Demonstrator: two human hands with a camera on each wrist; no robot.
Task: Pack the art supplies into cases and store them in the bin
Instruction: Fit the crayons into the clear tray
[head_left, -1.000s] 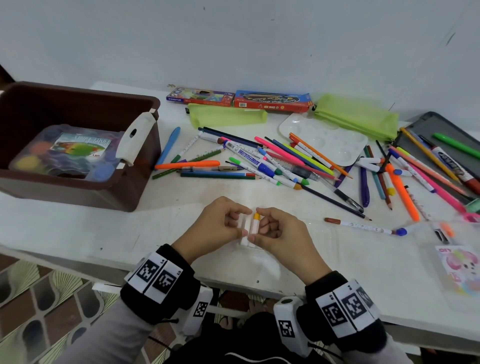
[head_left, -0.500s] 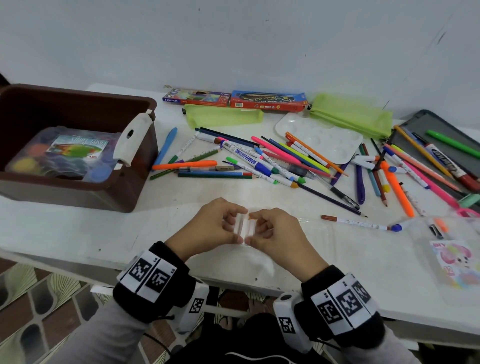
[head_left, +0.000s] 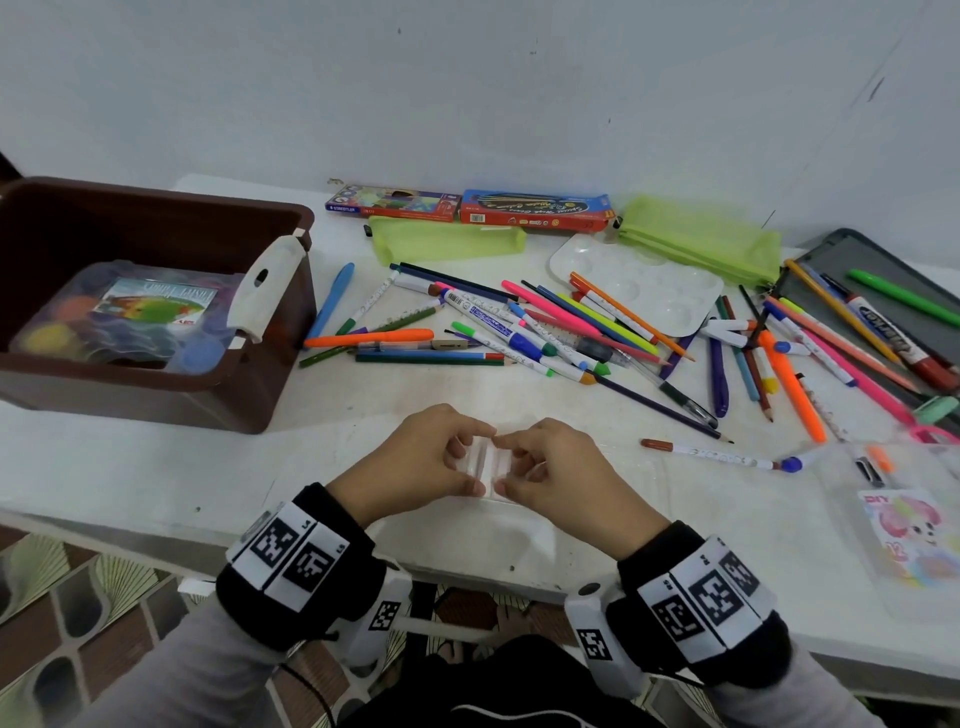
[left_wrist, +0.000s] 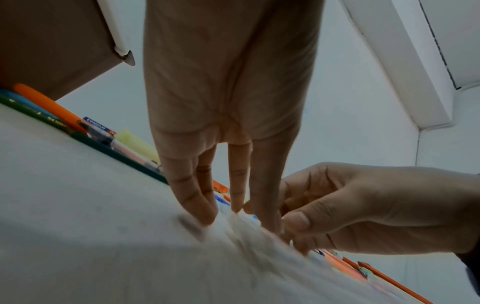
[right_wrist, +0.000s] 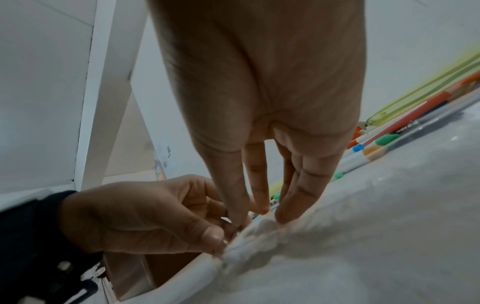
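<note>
Both hands meet at the near centre of the white bench (head_left: 156, 467). Left hand (head_left: 415, 457) and right hand (head_left: 561, 467) each pinch an edge of the clear flexible plastic case (head_left: 483, 462) lying flat there. Judged light, limp and slippery; grip its stiffer rim. Loose coloured pens (head_left: 519, 332) lie farther back; the brown plastic bin (head_left: 156, 400) stands far left.

White ribbed plastic strip (head_left: 483, 462) between left hand (head_left: 415, 462) and right hand (head_left: 558, 475): mostly covered by fingers, smeared by blur in both wrist views, can't tell what it is. Brown plastic bin (head_left: 156, 384), left of the strip: cut by frame edge. Clear paint-pot pack (head_left: 130, 317) inside it: label unreadable.
</note>
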